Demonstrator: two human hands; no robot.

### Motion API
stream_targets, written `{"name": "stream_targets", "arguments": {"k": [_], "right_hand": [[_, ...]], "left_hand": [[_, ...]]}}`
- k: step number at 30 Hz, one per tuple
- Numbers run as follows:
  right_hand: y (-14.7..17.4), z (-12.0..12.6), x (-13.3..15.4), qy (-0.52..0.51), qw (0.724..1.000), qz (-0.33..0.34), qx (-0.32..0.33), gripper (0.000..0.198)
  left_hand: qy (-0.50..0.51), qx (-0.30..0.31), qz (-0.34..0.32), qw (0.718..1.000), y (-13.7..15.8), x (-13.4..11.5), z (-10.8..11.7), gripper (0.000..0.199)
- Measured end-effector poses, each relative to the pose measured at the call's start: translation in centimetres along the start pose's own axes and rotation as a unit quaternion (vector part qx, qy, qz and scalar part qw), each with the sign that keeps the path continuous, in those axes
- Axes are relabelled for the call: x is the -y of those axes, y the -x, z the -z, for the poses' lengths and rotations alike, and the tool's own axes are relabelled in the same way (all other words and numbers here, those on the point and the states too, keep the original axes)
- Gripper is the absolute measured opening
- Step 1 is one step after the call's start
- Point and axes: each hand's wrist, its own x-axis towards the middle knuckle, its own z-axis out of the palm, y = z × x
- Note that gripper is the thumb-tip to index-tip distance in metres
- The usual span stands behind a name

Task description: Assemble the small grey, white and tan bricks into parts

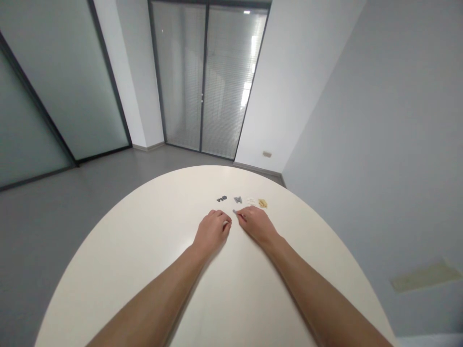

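Near the far part of the table, my right hand [256,222] pinches a small grey piece [235,212] that pokes out past the thumb and fingertip. Just to its left, my left hand [212,228] rests with curled fingers and the thumb against them. Whether anything is inside that grip is hidden. Beyond the hands lie small groups of parts: dark grey pieces [222,198] on the left, lighter grey pieces [238,199] in the middle, then white pieces [251,201] and tan pieces [263,203] on the right. They look like toy bricks, but are too small to make out singly.
All this lies on a round white table [137,231]. Behind it are glass doors with blinds [231,82], and frosted panels [61,72] stand at the left. A grey wall [390,144] runs along the right side.
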Motion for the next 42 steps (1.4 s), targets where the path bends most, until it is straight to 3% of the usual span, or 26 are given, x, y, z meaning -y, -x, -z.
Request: {"name": "stream_targets", "arguments": {"k": [12,42], "right_hand": [[-3.6,-1.0,0.3,0.037,0.989,-0.133,-0.052,0.026],[-4.1,-2.3,-0.3,0.062,0.988,-0.132,-0.057,0.025]], "left_hand": [[-0.008,-0.003,0.0,1.0,-0.3,-0.2,0.1,0.019],[-0.017,0.003,-0.004,1.0,-0.3,-0.3,-0.1,0.019]]}}
